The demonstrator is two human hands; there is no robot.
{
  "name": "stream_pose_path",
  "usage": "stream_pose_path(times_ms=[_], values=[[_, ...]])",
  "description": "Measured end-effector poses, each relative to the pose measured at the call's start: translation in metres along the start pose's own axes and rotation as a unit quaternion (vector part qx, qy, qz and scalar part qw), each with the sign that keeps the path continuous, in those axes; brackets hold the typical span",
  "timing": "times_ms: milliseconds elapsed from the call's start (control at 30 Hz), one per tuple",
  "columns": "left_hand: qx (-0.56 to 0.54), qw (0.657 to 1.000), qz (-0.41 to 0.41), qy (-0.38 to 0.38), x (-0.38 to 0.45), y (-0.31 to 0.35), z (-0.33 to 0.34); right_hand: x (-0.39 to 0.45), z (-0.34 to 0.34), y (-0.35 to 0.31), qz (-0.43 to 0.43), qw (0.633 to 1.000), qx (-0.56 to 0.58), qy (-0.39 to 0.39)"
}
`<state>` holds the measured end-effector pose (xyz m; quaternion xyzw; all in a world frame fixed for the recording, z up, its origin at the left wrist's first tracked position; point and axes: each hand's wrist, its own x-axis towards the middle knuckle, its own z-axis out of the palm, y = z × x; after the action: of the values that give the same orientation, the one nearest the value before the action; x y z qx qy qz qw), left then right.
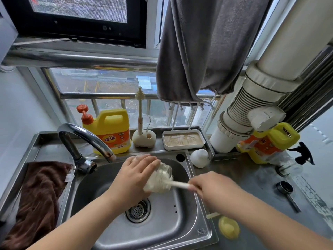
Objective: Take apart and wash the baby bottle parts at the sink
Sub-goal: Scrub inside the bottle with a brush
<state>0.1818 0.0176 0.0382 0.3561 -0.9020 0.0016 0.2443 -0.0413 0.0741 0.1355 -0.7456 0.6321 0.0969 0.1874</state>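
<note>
Where left hand (134, 175) grips, bottle (162, 175) hidden

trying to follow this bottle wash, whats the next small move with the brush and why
Probably push the brush deeper and twist it. The left hand holds the bottle tilted over the sink, the right hand grips the handle, and the bristles sit at the bottle's mouth. No water is seen running from the faucet.

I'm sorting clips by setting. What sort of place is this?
Probably a small home kitchen sink corner by a window: a steel sink with a tap, and a dish soap jug beside a brush stand.
</note>
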Motion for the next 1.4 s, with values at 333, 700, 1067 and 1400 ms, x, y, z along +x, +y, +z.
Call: stream_pose_path(times_ms=[333,700,1067,1400], values=[[-0.003,0.998,-0.029,0.052,0.006,-0.004,-0.008,-0.005,0.011,-0.004,0.021,0.993,-0.063,0.100],[0.012,0.999,-0.003,0.032,0.003,-0.011,-0.008,-0.002,0.003,-0.002,0.069,0.980,0.169,-0.083],[0.001,0.999,-0.017,0.032,0.008,-0.012,-0.009,0.005,0.006,0.003,0.027,0.992,-0.056,0.109],[0.012,0.999,-0.014,0.028,0.007,-0.017,-0.009,-0.005,-0.005,0.007,0.048,0.977,0.195,-0.067]])
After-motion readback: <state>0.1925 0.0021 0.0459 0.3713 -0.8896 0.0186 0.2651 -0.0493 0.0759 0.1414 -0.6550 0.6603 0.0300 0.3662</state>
